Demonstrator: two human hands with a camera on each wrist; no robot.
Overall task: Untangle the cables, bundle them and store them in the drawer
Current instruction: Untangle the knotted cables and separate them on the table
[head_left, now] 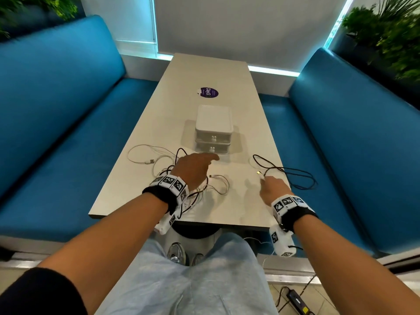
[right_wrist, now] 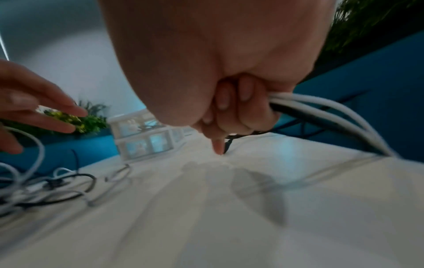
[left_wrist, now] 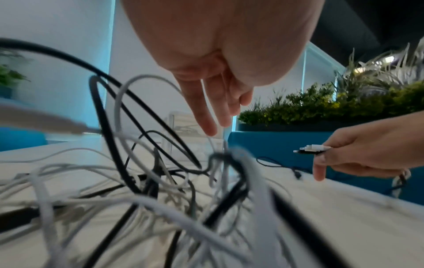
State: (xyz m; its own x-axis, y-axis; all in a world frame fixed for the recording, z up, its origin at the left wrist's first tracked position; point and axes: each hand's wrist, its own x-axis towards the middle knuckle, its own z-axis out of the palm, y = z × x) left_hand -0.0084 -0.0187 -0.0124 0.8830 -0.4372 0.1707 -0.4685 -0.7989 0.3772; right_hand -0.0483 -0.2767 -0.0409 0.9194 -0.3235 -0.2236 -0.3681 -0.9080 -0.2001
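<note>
Grey trousers fill the near edge of the head view; beyond them, the table.

Left hand: fingers straight and spread, released, hovering over the tangle of white and black cables at the near left of the table. It holds nothing.

Right hand: clenched around several cable ends. The left wrist view shows at least 2 plugs, 1 white and 1 black, sticking out of the pinch. The right wrist view shows white and black strands running out of the curled fingers to the right and down.

Black cable loops loose on the right side of the table, well apart from the tangle. How many cables there are in all, I cannot tell.

Drawer box: 2 drawers, both closed, standing just beyond the left hand, mid-table.

Risks, as I judge them:
- Pulling the held ends to the right while loops in the tangle are crossed would likely tighten knots rather than free them.
- A snagged strand could drag the whole tangle off the near table edge.
- The left hand sits close to the light drawer box; a sweep or a taut cable could shove it.
- Plugs may catch inside loops and strain their joints.
</note>
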